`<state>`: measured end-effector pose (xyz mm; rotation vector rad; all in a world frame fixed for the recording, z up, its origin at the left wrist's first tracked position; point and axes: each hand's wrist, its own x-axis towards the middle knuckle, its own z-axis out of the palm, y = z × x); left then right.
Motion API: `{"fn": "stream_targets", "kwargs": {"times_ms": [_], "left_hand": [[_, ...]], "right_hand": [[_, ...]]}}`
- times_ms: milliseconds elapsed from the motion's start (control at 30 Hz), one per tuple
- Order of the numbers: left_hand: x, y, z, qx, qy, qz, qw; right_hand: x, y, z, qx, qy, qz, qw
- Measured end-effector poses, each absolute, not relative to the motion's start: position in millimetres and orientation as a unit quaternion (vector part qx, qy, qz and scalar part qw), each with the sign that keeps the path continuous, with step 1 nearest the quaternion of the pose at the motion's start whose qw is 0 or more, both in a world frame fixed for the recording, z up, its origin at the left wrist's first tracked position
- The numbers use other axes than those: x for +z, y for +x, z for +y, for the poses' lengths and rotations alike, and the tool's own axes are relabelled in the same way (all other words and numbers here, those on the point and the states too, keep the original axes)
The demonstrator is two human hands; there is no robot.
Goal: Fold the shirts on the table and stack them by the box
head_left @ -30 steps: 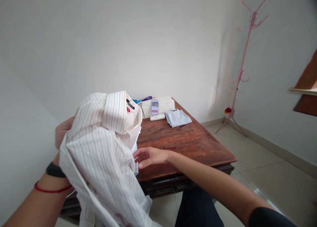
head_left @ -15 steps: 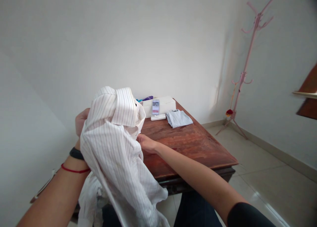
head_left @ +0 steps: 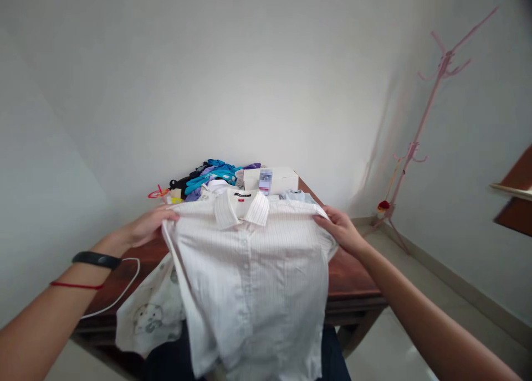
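A white shirt with thin stripes (head_left: 253,264) hangs spread between my hands, its collar up at the middle and its buttoned front toward me. My left hand (head_left: 155,223) grips the shirt at its left shoulder. The right shoulder is pinched in my right hand (head_left: 338,228). The lower part of the shirt drops over the table's near edge toward my lap. Beneath it on the left, a pale cloth with a printed animal figure (head_left: 152,314) hangs over the edge.
On the wooden table (head_left: 353,273) are a pile of blue, black and purple clothes (head_left: 216,173), a white box (head_left: 285,177), a phone (head_left: 265,180), a folded light cloth (head_left: 301,196) and a white cable (head_left: 133,281). A pink coat rack (head_left: 424,118) stands at the right.
The shirt, bunched at the left before, is now spread wide facing me. My hands have moved apart, the right one to the right. The clothes pile and pale printed cloth now show more.
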<state>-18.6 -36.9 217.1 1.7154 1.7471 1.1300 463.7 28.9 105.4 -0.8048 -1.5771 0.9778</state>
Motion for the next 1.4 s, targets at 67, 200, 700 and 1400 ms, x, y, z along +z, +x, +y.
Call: {"fn": "stream_targets", "kwargs": {"times_ms": [67,200,700,1400], "left_hand": [[195,-18,-32,0.321,0.693,0.597,0.245],[148,3,-28,0.270,0.743,0.599,0.130],[172,70,-66,0.575,0.514,0.515,-0.374],[59,3,69,0.083,0.692,0.716,0.038]], "right_hand": [[114,491,19,0.293,-0.393,-0.732,0.473],[121,526,6,0.073,-0.441,-0.796,0.408],[130,554,15,-0.351,-0.409,-0.575,0.616],[6,574,121,0.285,-0.555,-0.744,0.239]]}}
